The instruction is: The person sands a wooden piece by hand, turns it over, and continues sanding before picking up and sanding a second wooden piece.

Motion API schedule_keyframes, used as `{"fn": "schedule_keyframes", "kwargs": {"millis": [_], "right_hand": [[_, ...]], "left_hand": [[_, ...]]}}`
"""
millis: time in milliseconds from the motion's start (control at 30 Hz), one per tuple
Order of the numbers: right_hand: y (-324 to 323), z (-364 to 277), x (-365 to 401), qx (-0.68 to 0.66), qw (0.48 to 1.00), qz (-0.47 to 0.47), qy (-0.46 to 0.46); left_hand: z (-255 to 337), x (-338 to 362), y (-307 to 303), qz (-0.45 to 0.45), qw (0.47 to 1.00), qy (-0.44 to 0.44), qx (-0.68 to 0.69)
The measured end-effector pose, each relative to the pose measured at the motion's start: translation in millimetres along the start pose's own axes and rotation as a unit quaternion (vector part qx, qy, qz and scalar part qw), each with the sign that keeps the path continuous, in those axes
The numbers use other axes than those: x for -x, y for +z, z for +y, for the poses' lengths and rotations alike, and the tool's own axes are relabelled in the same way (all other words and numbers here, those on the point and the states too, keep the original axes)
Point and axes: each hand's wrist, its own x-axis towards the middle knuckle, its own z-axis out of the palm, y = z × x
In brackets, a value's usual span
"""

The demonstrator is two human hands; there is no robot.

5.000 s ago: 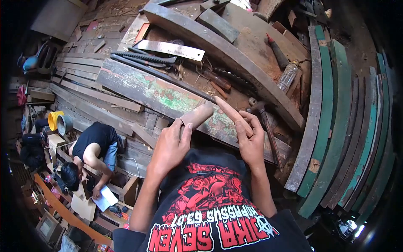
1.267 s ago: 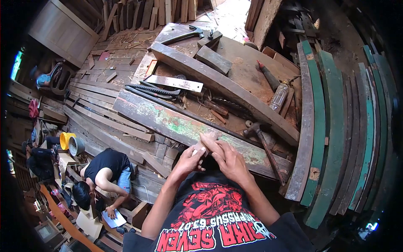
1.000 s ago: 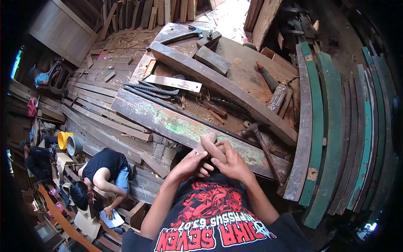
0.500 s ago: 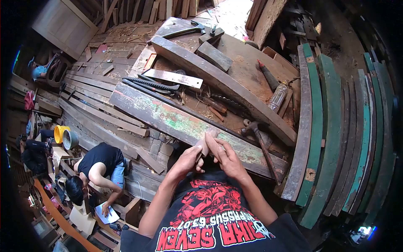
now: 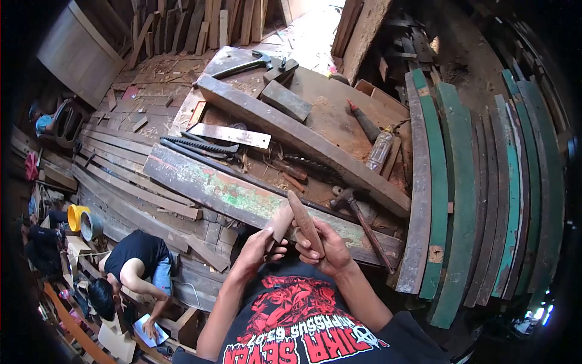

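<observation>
Between my hands are two brownish pieces, held close together over the near edge of the worn plank [image 5: 194, 176]. My left hand [image 5: 257, 250] is closed on a pale, flat, blunt-ended piece [image 5: 279, 222]; what it is made of I cannot tell. In my right hand [image 5: 327, 246], the fingers wrap round a tapered wooden piece [image 5: 305, 219], its narrow tip pointing up and away from me. A claw hammer [image 5: 367, 227] with a dark handle lies across the plank to the right.
Beyond the plank, a thick beam [image 5: 291, 139] crosses the bench diagonally. A try square [image 5: 227, 134], a second hammer [image 5: 245, 64] and a clear bottle [image 5: 381, 148] lie around it. Long green boards [image 5: 458, 200] stack on the right. A person [image 5: 136, 261] bends over paper at lower left.
The two pieces, earlier overlapped between my fingers, now show side by side. My right hand has turned so the tapered piece points upward. The whole view has shifted a little.
</observation>
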Motion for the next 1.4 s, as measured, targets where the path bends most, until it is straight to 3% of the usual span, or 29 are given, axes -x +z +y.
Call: {"fn": "schedule_keyframes", "kwargs": {"millis": [33,267,400,533,667,867,1400], "right_hand": [[3,-3,1,-0.036,0.998,-0.05,0.0],[69,-22,24,0.004,0.99,-0.111,-0.092],[82,-30,33,0.14,0.963,-0.137,-0.183],[98,-38,40,0.231,0.938,-0.093,-0.241],[95,-38,42,0.242,0.946,-0.06,-0.207],[93,-30,37,0.23,0.959,-0.034,-0.164],[96,-27,35,0.217,0.957,-0.027,-0.19]], "left_hand": [[0,0,0,0.008,1.0,0.001,-0.004],[-9,-7,-3,0.019,1.0,0.01,-0.011],[-12,-13,-8,0.01,0.999,0.018,-0.033],[-8,-9,-4,-0.009,0.998,0.034,-0.045],[7,2,16,0.029,0.999,0.018,-0.019],[-2,-1,7,0.018,0.998,0.017,-0.052],[-13,-2,-4,-0.078,0.994,0.048,-0.066]]}}
